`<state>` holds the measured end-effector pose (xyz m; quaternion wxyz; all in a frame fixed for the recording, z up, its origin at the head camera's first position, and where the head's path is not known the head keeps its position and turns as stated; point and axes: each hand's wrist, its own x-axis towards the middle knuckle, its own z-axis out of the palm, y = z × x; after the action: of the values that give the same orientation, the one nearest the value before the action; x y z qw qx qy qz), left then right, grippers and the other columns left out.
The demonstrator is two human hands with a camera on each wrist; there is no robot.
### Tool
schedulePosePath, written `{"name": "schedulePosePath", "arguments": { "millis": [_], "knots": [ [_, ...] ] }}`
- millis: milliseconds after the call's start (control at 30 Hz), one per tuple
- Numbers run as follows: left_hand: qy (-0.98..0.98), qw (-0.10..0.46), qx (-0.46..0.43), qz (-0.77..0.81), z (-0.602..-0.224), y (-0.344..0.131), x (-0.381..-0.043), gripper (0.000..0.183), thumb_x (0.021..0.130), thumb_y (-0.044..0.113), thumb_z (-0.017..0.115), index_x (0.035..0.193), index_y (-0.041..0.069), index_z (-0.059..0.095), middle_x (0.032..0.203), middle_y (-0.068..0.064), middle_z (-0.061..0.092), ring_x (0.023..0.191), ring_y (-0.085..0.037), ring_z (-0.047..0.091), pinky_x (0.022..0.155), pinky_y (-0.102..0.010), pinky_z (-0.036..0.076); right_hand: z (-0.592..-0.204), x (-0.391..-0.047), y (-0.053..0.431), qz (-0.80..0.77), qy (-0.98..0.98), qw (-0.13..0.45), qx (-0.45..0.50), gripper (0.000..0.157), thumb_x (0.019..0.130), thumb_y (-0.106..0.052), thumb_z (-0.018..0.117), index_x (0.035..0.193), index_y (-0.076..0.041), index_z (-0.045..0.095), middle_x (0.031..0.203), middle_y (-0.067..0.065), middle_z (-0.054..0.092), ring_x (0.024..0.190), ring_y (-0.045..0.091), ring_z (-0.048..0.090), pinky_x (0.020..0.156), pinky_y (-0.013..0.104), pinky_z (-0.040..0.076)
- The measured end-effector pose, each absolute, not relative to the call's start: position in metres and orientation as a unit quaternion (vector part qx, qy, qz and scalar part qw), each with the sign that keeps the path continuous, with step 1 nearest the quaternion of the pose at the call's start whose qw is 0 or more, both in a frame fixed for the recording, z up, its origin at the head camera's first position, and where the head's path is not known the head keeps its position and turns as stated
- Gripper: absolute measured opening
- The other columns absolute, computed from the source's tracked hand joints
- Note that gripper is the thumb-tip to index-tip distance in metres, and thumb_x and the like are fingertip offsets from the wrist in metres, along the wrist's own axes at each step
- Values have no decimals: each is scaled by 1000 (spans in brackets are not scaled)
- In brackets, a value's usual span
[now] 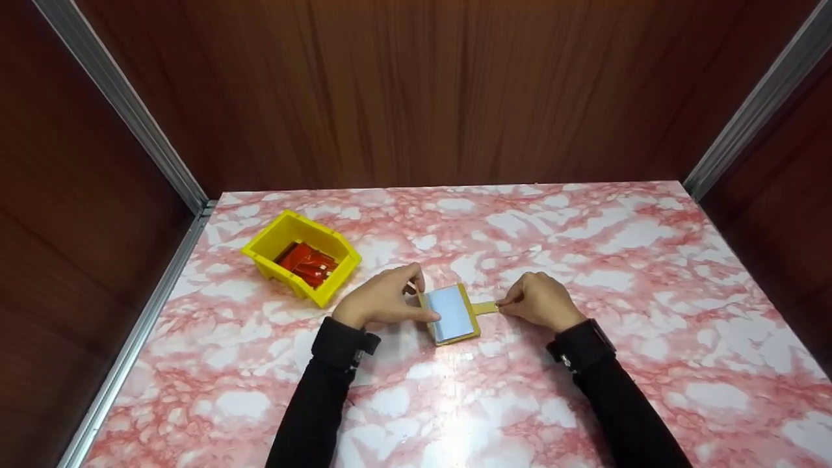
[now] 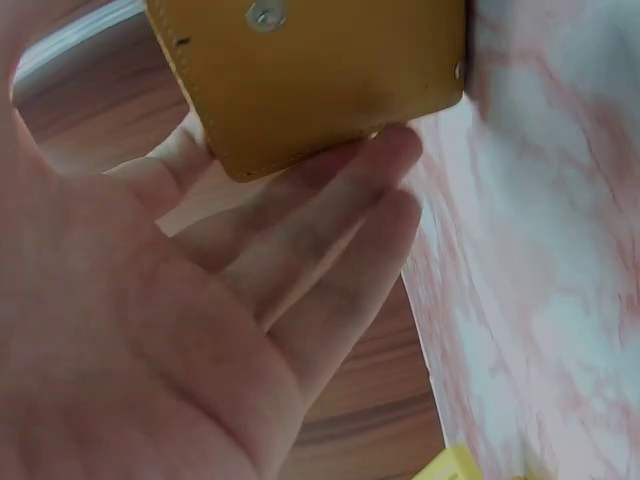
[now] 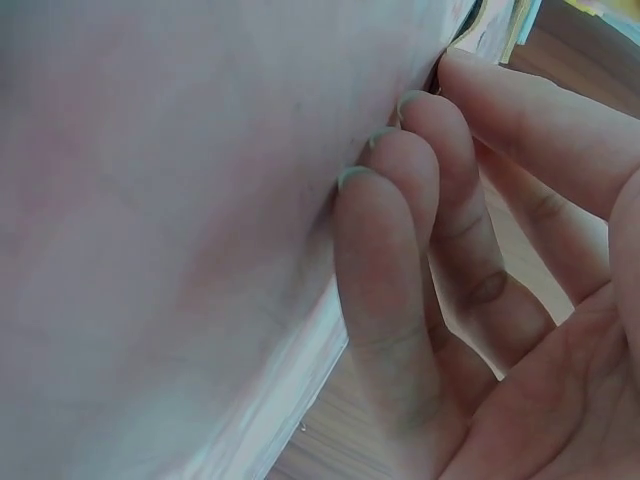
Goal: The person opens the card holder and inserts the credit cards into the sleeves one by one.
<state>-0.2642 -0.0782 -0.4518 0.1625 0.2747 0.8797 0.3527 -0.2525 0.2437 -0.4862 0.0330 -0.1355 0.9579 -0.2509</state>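
Note:
A small mustard-yellow card wallet (image 1: 477, 330) lies in the middle of the table, a whitish-blue panel (image 1: 455, 312) facing up. My left hand (image 1: 385, 300) holds its left side, the thumb over the panel and the index finger at the far corner. In the left wrist view the wallet's yellow cover (image 2: 330, 75) shows a metal snap (image 2: 266, 14), with several fingertips at its edge. From the right side of the wallet a narrow strap (image 1: 483, 307) sticks out. My right hand (image 1: 541, 301) pinches the strap's end, its other fingers curled close over the tabletop (image 3: 150, 250).
A yellow bin (image 1: 266, 250) with several reddish-orange packets (image 1: 305, 260) inside stands at the left, beyond my left hand. Brown wood-grain panels (image 1: 416, 97) close off the back and both sides of the pink marbled table (image 1: 617, 234). Metal rails (image 1: 140, 117) run along the corners.

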Motion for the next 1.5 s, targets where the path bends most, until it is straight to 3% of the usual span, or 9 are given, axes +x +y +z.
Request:
{"name": "schedulePosePath", "arguments": {
  "millis": [133,267,567,833,1200,1500],
  "knots": [
    [878,182,271,351,-450,-86,-266,54,77,37,92,111,11,58,117,-6,66,109,-25,63,97,-41,51,-486,-253,245,-252,958,36,-134,5,81,-18,88,85,-22,86,91,0,81,88,22,72,77,36,51],
    [883,191,268,335,-453,-92,-269,59,74,29,95,116,8,60,119,-8,64,108,-24,59,101,-40,47,-485,-254,248,-250,958,41,-131,6,81,-17,87,84,-22,86,92,0,81,89,23,72,79,38,53],
    [890,172,294,304,-475,-92,-278,72,72,10,95,136,7,63,141,-10,62,130,-28,56,116,-43,41,-482,-255,254,-239,962,55,-117,4,82,-22,88,85,-20,86,93,2,81,84,21,69,76,38,52],
    [909,153,290,257,-481,-89,-276,71,72,13,96,138,14,68,145,-9,63,132,-28,52,117,-42,41,-481,-255,257,-234,965,43,-111,3,82,-21,88,80,-20,86,86,2,80,69,12,59,63,30,42],
    [922,173,277,208,-476,-88,-268,76,80,16,91,147,19,57,159,-3,47,147,-31,44,120,-46,38,-479,-255,260,-222,968,48,-103,5,83,-22,87,79,-20,85,85,2,79,65,14,57,59,30,40],
    [924,171,280,197,-475,-89,-265,75,82,19,89,149,19,55,160,-2,45,149,-32,42,121,-46,36,-476,-254,260,-212,971,51,-102,8,84,-24,85,77,-21,85,86,3,79,64,14,58,58,31,41]
  ]
}}
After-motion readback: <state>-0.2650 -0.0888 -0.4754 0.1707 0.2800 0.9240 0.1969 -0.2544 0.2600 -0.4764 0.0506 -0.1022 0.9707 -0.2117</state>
